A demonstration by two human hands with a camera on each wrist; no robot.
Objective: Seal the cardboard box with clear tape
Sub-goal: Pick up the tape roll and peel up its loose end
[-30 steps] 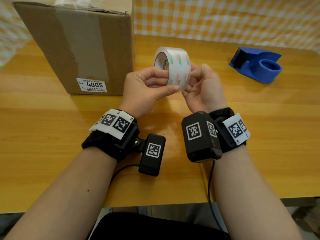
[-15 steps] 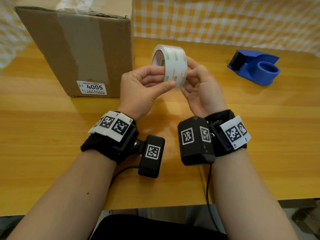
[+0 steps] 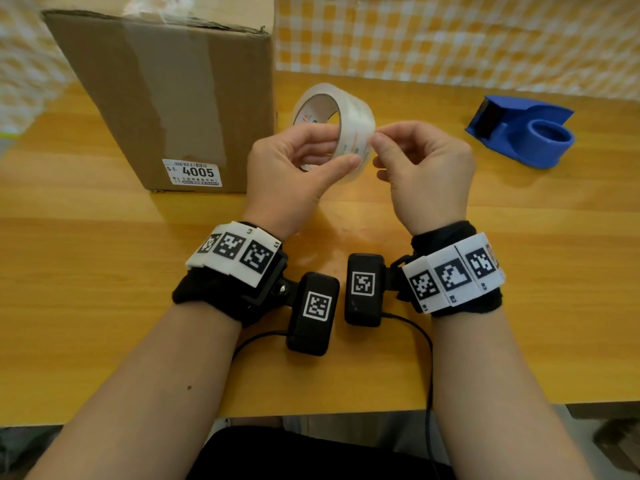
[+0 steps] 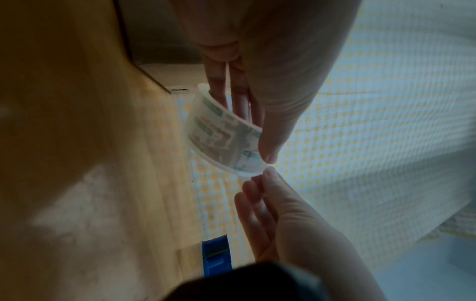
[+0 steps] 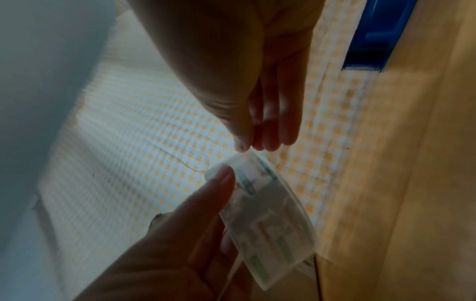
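Right hand (image 3: 429, 168) has rolled palm-down, fingertips pinched at the clear tape roll (image 3: 341, 128) the left hand (image 3: 294, 168) grips — still hunting the loose end, peel next.

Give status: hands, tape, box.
Left hand grips tape roll. Right hand pinching at roll's edge. Cardboard box untouched. Nothing in the way.

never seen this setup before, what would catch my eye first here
The roll of clear tape held up mid-table: the left hand grips it, fingers through its core, while the right hand pinches at its outer edge. A tall cardboard box stands to the left, and a blue tape dispenser sits at far right on the wooden table.
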